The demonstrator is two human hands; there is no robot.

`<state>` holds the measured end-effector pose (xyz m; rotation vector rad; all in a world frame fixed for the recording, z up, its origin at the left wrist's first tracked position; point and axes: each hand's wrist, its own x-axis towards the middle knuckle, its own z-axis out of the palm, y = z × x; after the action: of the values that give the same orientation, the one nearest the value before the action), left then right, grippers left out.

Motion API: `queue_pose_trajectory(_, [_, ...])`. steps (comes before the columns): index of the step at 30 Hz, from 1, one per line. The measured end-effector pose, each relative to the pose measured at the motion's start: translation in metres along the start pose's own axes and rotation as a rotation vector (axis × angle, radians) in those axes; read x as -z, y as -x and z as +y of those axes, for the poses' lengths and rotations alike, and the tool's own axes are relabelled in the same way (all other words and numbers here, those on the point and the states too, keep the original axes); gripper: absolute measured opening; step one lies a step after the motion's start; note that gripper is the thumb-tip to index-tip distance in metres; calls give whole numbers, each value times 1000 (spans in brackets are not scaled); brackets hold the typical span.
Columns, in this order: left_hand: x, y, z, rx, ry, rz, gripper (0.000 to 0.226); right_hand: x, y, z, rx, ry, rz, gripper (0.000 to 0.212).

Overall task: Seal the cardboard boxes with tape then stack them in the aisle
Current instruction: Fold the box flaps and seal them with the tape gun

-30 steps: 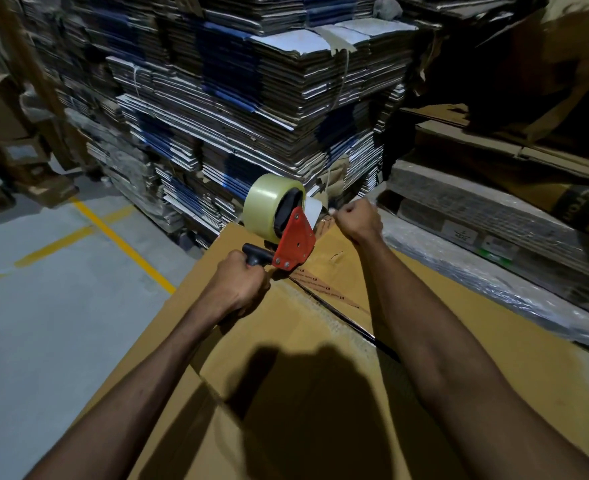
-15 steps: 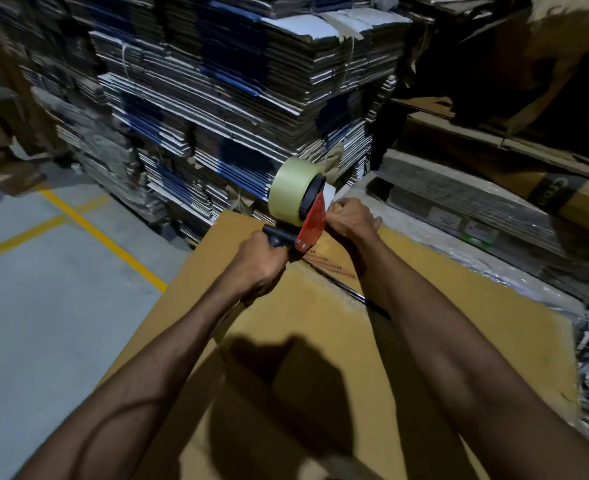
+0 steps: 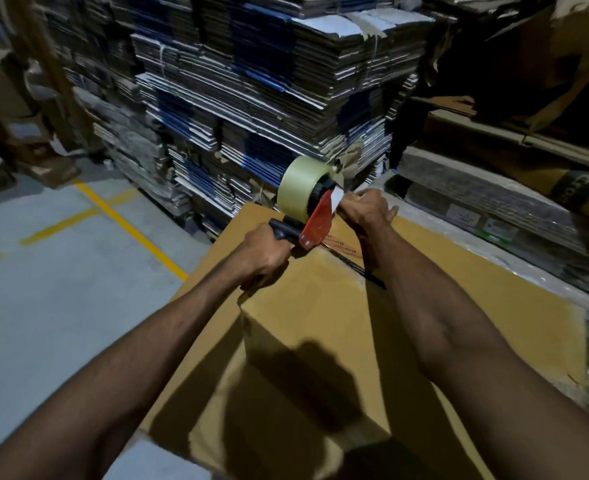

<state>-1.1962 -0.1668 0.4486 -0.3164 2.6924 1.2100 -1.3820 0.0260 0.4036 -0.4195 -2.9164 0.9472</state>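
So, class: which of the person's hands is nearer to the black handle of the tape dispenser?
Left. The left hand grips the black handle of the tape dispenser. The right hand is on the dispenser's far side, at the tape end by the roll, apart from the handle.

Both hands fisted: left [image 3: 263, 252], right [image 3: 366, 209].

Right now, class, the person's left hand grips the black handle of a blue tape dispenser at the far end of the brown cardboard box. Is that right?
Not quite. The head view shows the left hand gripping the black handle of a red tape dispenser, not a blue one, at the far end of the brown cardboard box.
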Motion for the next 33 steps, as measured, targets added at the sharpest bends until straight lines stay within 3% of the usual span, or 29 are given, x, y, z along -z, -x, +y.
queue_pose_trajectory(4, [3,27,-8,54,-20,49,16,-3,-6,6,18,-1,6,41])
queue_pose_trajectory(9, [14,55,-10,88,-20,55,11,1,-1,10,60,14,-15,75])
queue_pose_trajectory(18, [24,113,-35,228,60,46,23,4,-2,20,127,95,-21,83])
queue_pose_trajectory(21, [25,122,-42,261,50,60,15,0,2,17,122,117,-23,81])
queue_pose_trajectory(24, [26,122,-42,254,48,74,12,-2,19,7,137,182,32,68])
queue_pose_trajectory(27, [27,122,-42,225,70,68,11,4,59,0,360,177,104,44])
queue_pose_trajectory(30, [28,123,-47,201,75,81,8,-1,122,0,572,-20,-49,29])
queue_pose_trajectory(33, [28,124,-49,158,84,71,11,-8,179,7,663,-32,-105,14])
